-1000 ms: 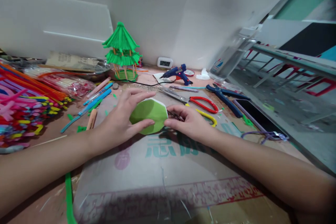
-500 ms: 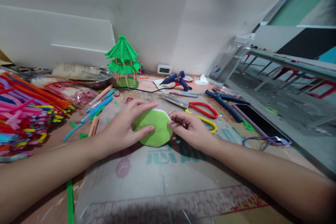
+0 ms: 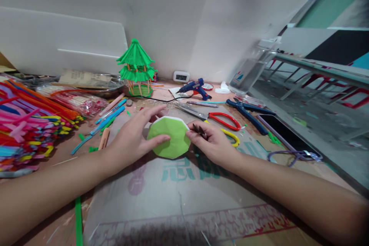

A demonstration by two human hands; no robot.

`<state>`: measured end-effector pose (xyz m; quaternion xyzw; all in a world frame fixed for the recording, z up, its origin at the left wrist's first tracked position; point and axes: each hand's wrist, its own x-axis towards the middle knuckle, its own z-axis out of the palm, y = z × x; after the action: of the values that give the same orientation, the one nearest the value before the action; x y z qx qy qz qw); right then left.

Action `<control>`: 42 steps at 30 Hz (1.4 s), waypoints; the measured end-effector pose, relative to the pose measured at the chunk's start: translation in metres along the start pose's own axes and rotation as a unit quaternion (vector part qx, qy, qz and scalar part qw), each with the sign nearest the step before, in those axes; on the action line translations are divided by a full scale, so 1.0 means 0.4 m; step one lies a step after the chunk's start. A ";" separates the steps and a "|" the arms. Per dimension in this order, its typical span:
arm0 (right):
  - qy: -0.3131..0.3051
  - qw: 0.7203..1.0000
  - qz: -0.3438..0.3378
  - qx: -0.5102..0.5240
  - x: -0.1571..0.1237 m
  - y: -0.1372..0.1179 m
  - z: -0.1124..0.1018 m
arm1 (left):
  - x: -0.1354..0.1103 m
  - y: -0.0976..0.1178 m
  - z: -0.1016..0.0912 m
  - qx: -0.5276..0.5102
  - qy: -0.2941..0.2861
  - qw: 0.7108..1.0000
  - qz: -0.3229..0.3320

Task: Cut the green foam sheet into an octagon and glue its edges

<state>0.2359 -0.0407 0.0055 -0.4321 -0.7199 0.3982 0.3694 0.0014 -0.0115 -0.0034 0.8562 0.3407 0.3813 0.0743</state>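
A green polygon-shaped paper piece [image 3: 170, 138] with a white edge is held above a flattened cardboard sheet [image 3: 178, 196]. My left hand [image 3: 135, 138] grips its left side, thumb on top and fingers curled behind. My right hand [image 3: 211, 142] pinches its right edge and also holds a small dark pointed tool [image 3: 199, 130] between the fingers.
Red-handled scissors [image 3: 219, 117], yellow-handled scissors [image 3: 230, 135], blue pliers [image 3: 248, 109] and a blue glue gun [image 3: 194, 86] lie beyond the hands. A green pagoda model [image 3: 136, 67] stands at the back. Coloured pipe cleaners [image 3: 25, 127] are piled at left. A phone [image 3: 284, 134] lies at right.
The green piece has been tilted and turned slightly between both hands. The view dropped a little at first, then held steady.
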 end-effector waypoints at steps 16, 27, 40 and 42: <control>-0.005 1.000 0.003 -0.004 -0.003 0.001 0.000 | 0.001 0.002 -0.014 -0.023 0.016 0.997 0.066; -0.029 0.999 0.035 0.005 0.007 0.011 0.000 | 0.006 -0.005 0.002 -0.026 -0.033 0.999 0.005; -0.026 0.993 0.108 0.045 0.027 0.021 -0.026 | 0.006 -0.011 0.005 -0.091 -0.075 0.993 -0.030; -0.031 0.994 0.107 0.015 0.035 0.022 -0.033 | 0.005 -0.012 0.009 -0.139 -0.100 0.984 -0.053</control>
<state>0.2453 -0.0216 0.0059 -0.4886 -0.6745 0.4597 0.3081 0.0024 -0.0060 -0.0066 0.8520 0.3204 0.3325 0.2465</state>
